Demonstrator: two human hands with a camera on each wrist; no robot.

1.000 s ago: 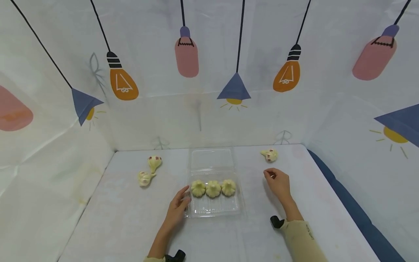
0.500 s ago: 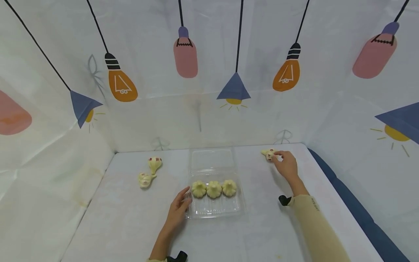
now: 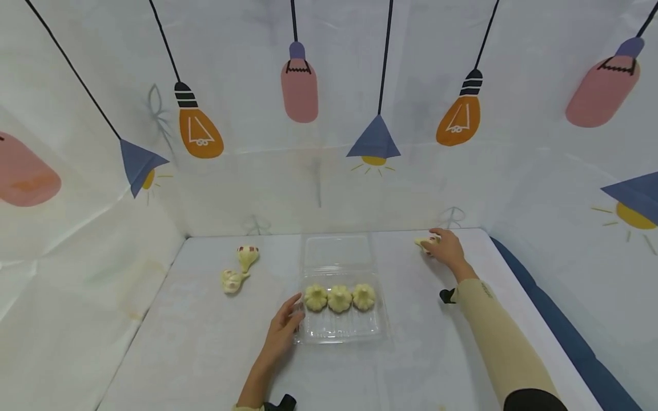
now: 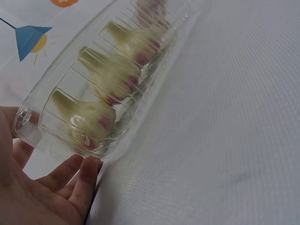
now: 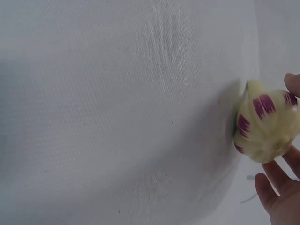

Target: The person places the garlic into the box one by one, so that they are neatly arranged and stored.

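A clear plastic clamshell box [image 3: 341,334] stands on the table with its lid folded back. Three garlic bulbs sit in a row in it, the middle one [image 3: 339,299] between the others, stems up. My left hand [image 3: 281,330] holds the box's left edge, its fingers [image 4: 86,180] against the corner. At the back right, my right hand [image 3: 448,250] is spread around a lone garlic bulb [image 5: 267,124] with purple marks. Its thumb is over one side and its fingers [image 5: 276,173] are at the other; the head view partly hides that bulb.
Two more garlic bulbs, one purple-marked [image 3: 248,256] and one paler [image 3: 233,281], lie at the back left of the white table [image 3: 195,354]. A white sheet [image 3: 247,188] with printed lamps hangs behind and at both sides. Blue fabric [image 3: 555,319] shows past the right edge.
My right hand has reached back and right to the lone garlic bulb, its fingers now spread around it. The left hand stays at the box. The head view has shifted slightly.
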